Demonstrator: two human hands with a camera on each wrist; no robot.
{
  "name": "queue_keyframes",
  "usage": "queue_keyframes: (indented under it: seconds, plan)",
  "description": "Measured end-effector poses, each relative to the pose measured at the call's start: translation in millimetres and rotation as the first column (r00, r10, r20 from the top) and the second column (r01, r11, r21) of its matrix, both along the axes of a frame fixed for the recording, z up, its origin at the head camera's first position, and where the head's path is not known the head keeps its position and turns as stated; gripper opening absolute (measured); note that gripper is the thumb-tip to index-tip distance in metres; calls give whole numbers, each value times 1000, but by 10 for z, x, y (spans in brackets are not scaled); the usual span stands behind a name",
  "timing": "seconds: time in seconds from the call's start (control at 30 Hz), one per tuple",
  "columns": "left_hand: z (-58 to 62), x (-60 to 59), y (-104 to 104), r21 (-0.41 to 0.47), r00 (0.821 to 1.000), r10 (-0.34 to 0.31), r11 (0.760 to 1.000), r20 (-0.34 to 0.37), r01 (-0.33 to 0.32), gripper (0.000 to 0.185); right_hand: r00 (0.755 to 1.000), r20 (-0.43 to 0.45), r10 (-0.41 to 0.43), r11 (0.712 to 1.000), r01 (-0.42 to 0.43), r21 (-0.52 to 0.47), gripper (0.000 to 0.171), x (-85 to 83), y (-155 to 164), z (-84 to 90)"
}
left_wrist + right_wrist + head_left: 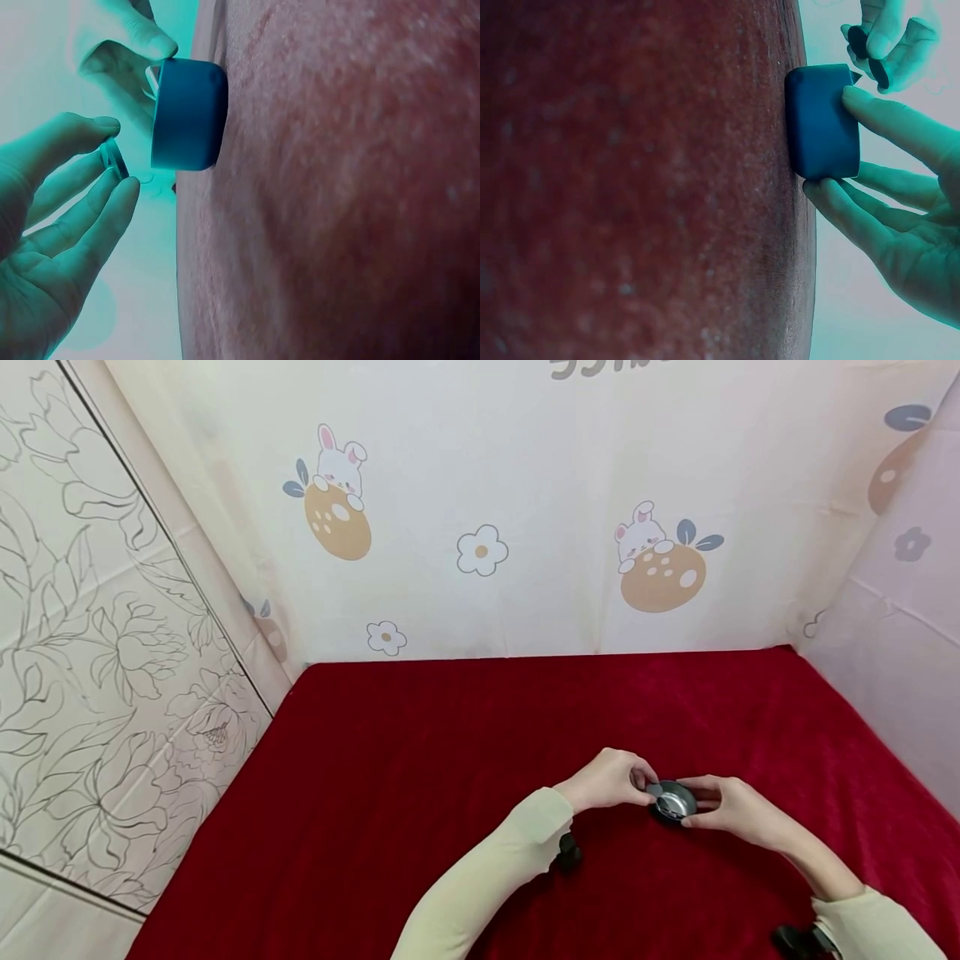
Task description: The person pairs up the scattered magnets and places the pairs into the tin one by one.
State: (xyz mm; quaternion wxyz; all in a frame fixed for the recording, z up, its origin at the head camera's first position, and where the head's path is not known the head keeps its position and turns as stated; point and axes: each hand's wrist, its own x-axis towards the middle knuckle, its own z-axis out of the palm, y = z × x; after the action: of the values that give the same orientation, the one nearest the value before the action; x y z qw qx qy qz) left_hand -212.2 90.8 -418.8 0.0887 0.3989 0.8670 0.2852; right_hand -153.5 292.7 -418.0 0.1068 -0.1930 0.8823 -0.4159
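Note:
A small round dark ashtray-like cup (681, 806) with a shiny silvery inside stands upright on the red cloth. My right hand (738, 812) holds it from the right, thumb on the near side and fingers on the far side. From the left, my left hand (611, 778) pinches a small dark piece (114, 159) between thumb and fingertips, at the cup's rim in the head view. In the right wrist view this piece (880, 73) shows two rounded, disc-like ends, partly hidden by the fingers. A small pointed bit (856, 76) juts from the cup's rim there.
Red velvety cloth (375, 777) covers the table. A pale curtain (480, 460) printed with rabbits and flowers hangs behind it and on the right. At the left stands a white panel (97, 610) with line-drawn flowers. Dark wrist devices (568, 853) sit under the sleeves.

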Motion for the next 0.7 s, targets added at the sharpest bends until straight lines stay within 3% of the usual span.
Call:
queue_keyframes:
  seconds: [0.7]
  plan:
    - [-29, 78, 217, -30, 999, 35, 999, -12, -35, 19, 1000, -27, 14, 1000, -14, -4, 56, 1, -10, -21]
